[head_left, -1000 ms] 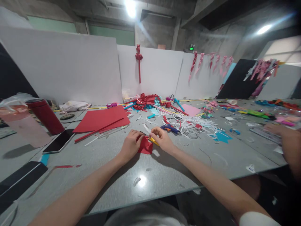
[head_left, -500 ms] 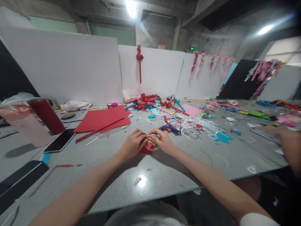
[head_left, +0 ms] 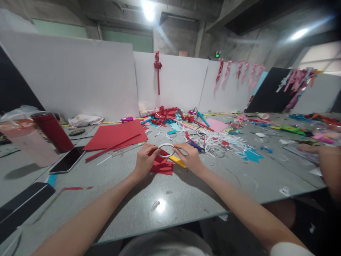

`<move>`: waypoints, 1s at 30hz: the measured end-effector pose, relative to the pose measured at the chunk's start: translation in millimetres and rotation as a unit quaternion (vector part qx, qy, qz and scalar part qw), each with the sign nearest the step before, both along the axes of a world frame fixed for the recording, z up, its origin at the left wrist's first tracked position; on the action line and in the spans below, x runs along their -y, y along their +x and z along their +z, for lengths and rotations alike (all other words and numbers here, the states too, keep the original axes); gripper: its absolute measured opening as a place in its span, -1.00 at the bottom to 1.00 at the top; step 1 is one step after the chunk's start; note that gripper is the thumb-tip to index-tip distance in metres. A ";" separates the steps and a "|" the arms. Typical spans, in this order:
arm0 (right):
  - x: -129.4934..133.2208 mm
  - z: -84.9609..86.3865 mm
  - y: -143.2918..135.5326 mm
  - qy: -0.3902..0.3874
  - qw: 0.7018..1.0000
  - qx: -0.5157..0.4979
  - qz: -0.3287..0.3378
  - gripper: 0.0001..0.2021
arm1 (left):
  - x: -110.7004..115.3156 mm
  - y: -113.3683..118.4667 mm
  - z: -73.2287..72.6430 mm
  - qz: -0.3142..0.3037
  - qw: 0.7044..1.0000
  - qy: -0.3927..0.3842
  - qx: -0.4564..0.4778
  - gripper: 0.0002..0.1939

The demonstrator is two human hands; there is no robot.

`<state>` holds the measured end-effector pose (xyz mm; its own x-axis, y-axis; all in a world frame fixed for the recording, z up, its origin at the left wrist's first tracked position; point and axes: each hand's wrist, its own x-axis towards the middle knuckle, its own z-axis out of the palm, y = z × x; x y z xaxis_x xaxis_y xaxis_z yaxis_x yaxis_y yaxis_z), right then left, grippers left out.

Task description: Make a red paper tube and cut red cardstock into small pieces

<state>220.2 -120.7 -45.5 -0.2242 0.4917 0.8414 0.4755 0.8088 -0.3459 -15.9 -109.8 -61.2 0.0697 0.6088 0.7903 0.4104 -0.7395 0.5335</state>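
Between my two hands, just above the table, is a roll of white double-sided tape (head_left: 165,155), tilted so that its open ring shows. My left hand (head_left: 145,156) pinches its left edge with thumb and fingertips. On the opposite edge, my right hand (head_left: 189,156) grips it the same way. Under the roll lies folded red paper (head_left: 163,168), partly hidden by the left hand. A yellow strip-like object (head_left: 178,161) rests beside the paper, below my right fingers. The blue glue gun (head_left: 195,146) lies just behind my right hand.
Red sheets (head_left: 117,133) and a thin red stick lie back left. A phone (head_left: 68,160), red flask (head_left: 52,131) and pink-topped bottle (head_left: 28,142) stand farther left. White paper scraps (head_left: 221,142) cover the back right. Another person's arm (head_left: 329,163) reaches in at right.
The tape roll has risen and turned, and my hands have moved apart to hold it by opposite edges. More of the red paper and the yellow object now shows.
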 end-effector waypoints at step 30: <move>7.0 -3.9 -0.6 0.017 0.998 -0.005 0.053 -0.82 | 12.7 4.9 2.8 -0.050 0.989 0.069 -0.117 -0.83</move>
<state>219.6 -127.7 -49.4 -0.2652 0.4369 0.8595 0.3830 0.8658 -0.3219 -11.0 -122.5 -58.4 0.3154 0.4770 0.8203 0.4315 -0.8420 0.3237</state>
